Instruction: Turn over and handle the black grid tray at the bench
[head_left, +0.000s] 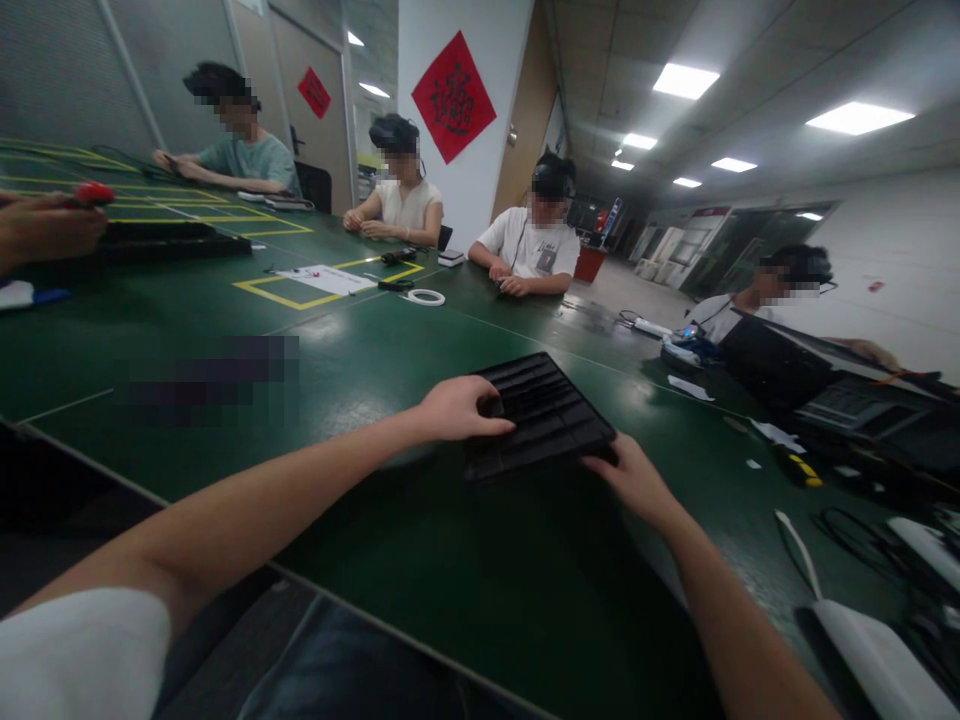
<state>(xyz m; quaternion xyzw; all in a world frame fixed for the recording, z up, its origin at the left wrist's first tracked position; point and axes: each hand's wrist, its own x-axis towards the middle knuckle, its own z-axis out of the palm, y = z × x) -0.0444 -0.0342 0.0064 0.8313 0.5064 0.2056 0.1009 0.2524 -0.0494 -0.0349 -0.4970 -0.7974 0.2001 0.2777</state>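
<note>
Between my two hands is a black rectangular tray [551, 415] with several ridges or slots across its face, tilted above the green table. My left hand [461, 408] grips its left side, the thumb lying over the top face and the fingers curled at the edge. At the near right corner my right hand [630, 475] pinches the rim; part of its fingers is hidden beneath the tray. Small details inside the slots are too dark to make out.
A roll of white tape [426, 297] and a paper sheet [322, 280] lie on the green table [360, 345]. To the right are a yellow-and-black tool [804, 470], a white power strip [877, 640], cables and an open black case [862, 400]. Several people sit around the table.
</note>
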